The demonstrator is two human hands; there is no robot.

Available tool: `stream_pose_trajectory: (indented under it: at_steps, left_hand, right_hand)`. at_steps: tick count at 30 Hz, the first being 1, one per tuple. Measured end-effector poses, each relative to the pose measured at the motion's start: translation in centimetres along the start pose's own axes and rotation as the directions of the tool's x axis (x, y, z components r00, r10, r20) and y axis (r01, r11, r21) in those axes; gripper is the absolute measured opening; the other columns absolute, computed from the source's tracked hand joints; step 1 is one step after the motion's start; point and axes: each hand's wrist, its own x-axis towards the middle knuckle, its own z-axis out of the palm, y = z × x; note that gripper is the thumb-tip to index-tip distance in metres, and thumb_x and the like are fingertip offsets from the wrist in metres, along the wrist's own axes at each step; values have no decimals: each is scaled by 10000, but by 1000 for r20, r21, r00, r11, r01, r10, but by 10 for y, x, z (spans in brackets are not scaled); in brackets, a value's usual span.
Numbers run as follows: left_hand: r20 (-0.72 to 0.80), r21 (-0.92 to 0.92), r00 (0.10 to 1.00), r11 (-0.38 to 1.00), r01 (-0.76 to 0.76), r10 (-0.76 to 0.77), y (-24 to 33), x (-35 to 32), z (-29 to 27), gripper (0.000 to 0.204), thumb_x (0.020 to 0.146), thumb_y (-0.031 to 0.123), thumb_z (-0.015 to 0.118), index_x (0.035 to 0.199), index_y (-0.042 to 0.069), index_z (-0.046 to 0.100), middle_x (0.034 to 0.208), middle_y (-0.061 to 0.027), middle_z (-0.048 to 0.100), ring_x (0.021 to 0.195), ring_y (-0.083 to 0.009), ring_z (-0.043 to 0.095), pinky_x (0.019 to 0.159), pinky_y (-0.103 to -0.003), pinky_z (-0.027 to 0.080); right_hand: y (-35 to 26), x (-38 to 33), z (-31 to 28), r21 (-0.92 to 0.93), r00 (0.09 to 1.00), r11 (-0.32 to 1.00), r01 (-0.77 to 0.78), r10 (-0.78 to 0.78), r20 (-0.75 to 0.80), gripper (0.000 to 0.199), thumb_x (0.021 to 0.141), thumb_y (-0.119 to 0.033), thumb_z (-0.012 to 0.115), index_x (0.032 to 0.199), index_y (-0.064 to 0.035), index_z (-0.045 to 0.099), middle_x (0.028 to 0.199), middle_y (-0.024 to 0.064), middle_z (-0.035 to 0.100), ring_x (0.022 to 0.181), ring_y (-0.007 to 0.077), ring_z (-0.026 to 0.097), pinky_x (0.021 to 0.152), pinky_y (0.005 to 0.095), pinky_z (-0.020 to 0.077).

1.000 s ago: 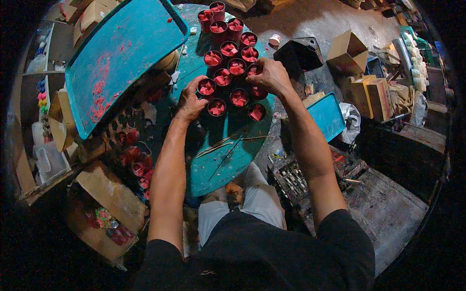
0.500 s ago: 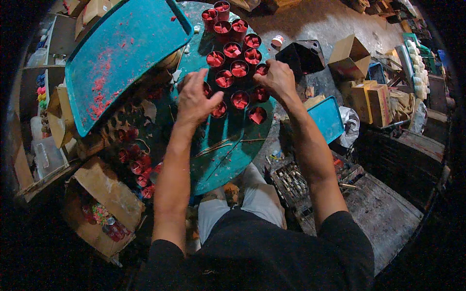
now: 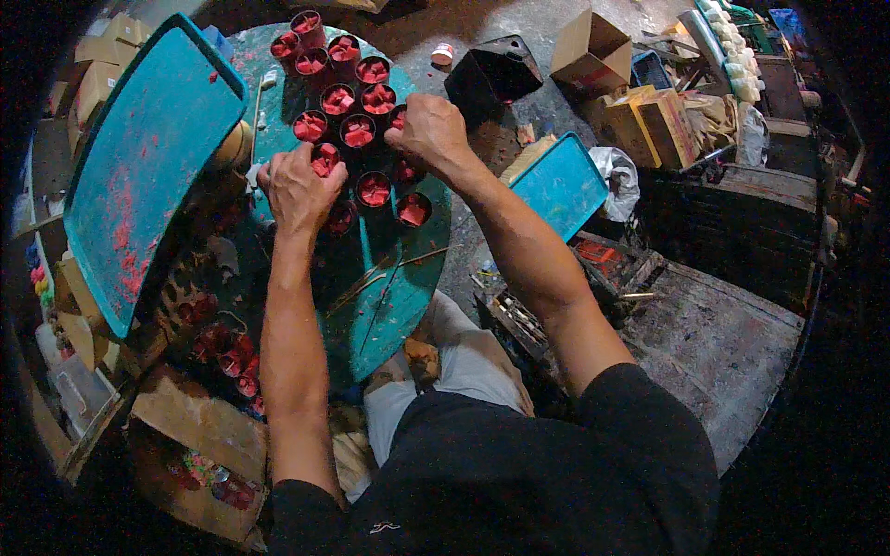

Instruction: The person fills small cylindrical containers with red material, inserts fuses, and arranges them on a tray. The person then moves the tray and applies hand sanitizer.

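Observation:
Several dark round cups [image 3: 374, 190] filled with red chunks stand in a cluster on a round green table [image 3: 399, 320]. My left hand [image 3: 301, 193] is at a cup [image 3: 324, 159] on the cluster's left side, thumb and fingers closed about its rim. On the right side my right hand [image 3: 432, 130] has its fingers curled onto the edge of another cup [image 3: 399, 118], which it partly hides. A further cup [image 3: 408, 170] sits just under my right wrist, and a dim one [image 3: 341, 218] stands nearest my left wrist.
A large teal tray [image 3: 153, 176] with red crumbs leans at the left. Red cups [image 3: 232, 357] lie below it, beside an open carton [image 3: 199, 417]. At right are a smaller blue tray [image 3: 556, 190], a black bin [image 3: 491, 72], cardboard boxes [image 3: 593, 51] and a wooden bench [image 3: 705, 324].
The view has swung right, so the scene sits farther left. My left hand, its fingers spread before, has closed at a cup slightly farther in. My right hand stays at the same cup.

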Motion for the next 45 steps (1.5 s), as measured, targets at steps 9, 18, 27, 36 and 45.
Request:
stream_pose_trajectory:
  at_steps: [9, 18, 27, 36, 45]
  left_hand:
    - [-355, -471, 884, 875, 110, -303, -2, -34, -49, 581, 765, 362, 885, 1152, 2, 644, 1014, -135, 697, 932, -307, 678, 836, -425, 557]
    - [211, -895, 552, -387, -222, -806, -158, -73, -111, 278, 898, 216, 726, 1120, 71, 643, 1072, -119, 691, 1037, -309, 649, 871, -508, 559]
    - [162, -860, 662, -434, -269, -732, -138, -112, -152, 215, 828, 28, 700, 1041, 41, 677, 1003, -84, 687, 938, -290, 677, 828, -488, 585]
    - [-65, -990, 750, 139, 36, -658, -34, -296, -197, 171, 826, 30, 742, 989, 51, 693, 964, -86, 678, 826, -223, 693, 764, -366, 588]
    - [213, -752, 977, 638, 167, -5, -18, -410, -139, 295, 882, 171, 717, 1167, 97, 704, 1105, -81, 720, 976, -252, 688, 854, -378, 550]
  right_hand:
    - [-30, -20, -61, 192, 976, 972, -136, 165, -140, 628, 825, -461, 794, 1221, 10, 668, 1184, 212, 689, 1095, 377, 662, 948, 431, 514]
    - [-116, -90, -72, 610, 998, 791, -43, 2, 68, 271, 865, -137, 803, 1089, -13, 717, 981, 109, 730, 888, 152, 690, 798, 304, 545]
    - [-138, -156, -64, 684, 979, 710, -168, 38, 202, 236, 913, -136, 766, 1098, 0, 711, 964, 101, 742, 872, 154, 709, 788, 290, 548]
    - [-127, -156, -158, 937, 928, -137, -321, 155, 340, 641, 1047, -527, 497, 1465, -43, 460, 1307, 150, 651, 980, 205, 669, 807, 382, 554]
    - [17, -297, -157, 376, 770, 739, -559, 631, -95, 422, 1070, -400, 492, 1031, 2, 616, 929, 94, 660, 784, 215, 570, 730, 379, 449]
